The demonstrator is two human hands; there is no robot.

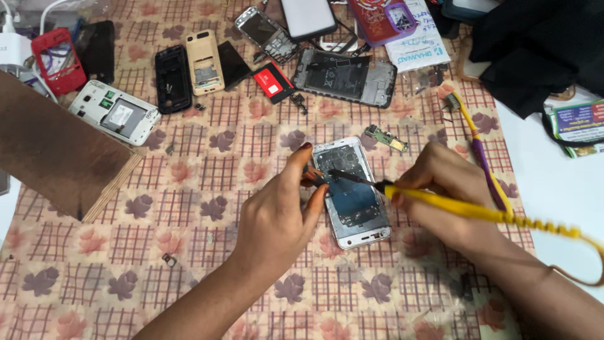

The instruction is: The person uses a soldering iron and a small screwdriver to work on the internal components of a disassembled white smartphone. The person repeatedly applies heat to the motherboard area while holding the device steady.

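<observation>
Phone bodies, opened: one white frame [351, 192] lying at centre; about seven more spreading from ten to one o'clock. Left hand [277, 214] is pinching the frame's left edge, fingers curled. Right hand [440, 189] is clenching one yellow-handled tool [434, 200], dark tip touching the frame. One green circuit board [385, 137] is lying at one o'clock.

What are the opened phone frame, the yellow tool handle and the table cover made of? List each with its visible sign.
Opened phone frame: likely silver metal or metallised plastic; pale, faintly shiny rim.
Yellow tool handle: seemingly plastic or rubber; smooth, uniformly coloured.
Table cover: probably printed fabric or vinyl; flat leaf-and-check pattern, matte, slight creases.
</observation>
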